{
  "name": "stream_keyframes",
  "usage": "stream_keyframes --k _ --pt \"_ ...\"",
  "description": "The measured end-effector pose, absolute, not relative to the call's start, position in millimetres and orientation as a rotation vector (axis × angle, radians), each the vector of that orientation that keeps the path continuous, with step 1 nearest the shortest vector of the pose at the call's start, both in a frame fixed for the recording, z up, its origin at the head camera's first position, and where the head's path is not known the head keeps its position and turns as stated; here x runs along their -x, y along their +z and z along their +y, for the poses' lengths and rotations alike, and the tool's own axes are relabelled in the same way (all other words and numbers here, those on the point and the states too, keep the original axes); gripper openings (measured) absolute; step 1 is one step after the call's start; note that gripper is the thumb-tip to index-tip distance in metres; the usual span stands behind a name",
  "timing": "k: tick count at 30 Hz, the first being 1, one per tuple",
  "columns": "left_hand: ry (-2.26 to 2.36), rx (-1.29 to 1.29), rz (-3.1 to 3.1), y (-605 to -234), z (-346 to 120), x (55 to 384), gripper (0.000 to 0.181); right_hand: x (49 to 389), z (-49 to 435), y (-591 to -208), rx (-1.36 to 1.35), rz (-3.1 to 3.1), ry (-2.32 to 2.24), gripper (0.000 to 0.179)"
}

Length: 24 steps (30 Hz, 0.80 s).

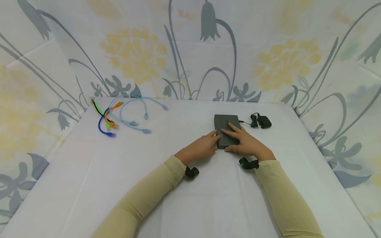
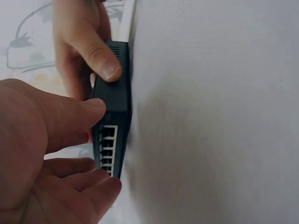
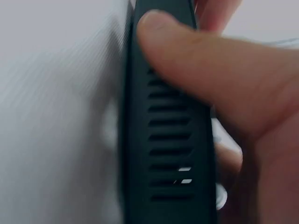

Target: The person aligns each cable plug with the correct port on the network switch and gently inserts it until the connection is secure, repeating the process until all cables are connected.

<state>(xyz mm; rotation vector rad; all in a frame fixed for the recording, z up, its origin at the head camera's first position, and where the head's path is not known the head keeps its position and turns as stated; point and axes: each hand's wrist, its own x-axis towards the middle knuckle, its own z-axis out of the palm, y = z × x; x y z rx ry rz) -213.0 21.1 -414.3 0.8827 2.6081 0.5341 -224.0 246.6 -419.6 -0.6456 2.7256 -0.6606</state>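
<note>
A flat black network switch (image 1: 224, 121) lies on the white tabletop, a row of ports (image 2: 109, 147) along its left side and vent slots (image 3: 170, 122) along its near side. My left hand (image 1: 202, 147) holds the switch at its near left corner, thumb on the corner and fingertips beside the ports. My right hand (image 1: 245, 142) grips it from the right, fingers spread over the top and thumb (image 3: 173, 44) against the slotted near side. From the right side of the switch a thin cord runs to a black power adapter (image 1: 264, 122).
At the back left lie several short network cables: light blue ones (image 1: 131, 124), a dark blue one (image 1: 102, 130), an orange one (image 1: 107, 119), and black and green ones. Floral cloth (image 1: 190, 49) hangs behind and beside the table.
</note>
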Motion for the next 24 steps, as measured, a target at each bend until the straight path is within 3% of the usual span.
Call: stream_keyframes --k 24 --pt "0.761 -0.725 2.713 -396 -89 214 0.054 227 249 -432 0.641 2.720 -0.694 0.081"
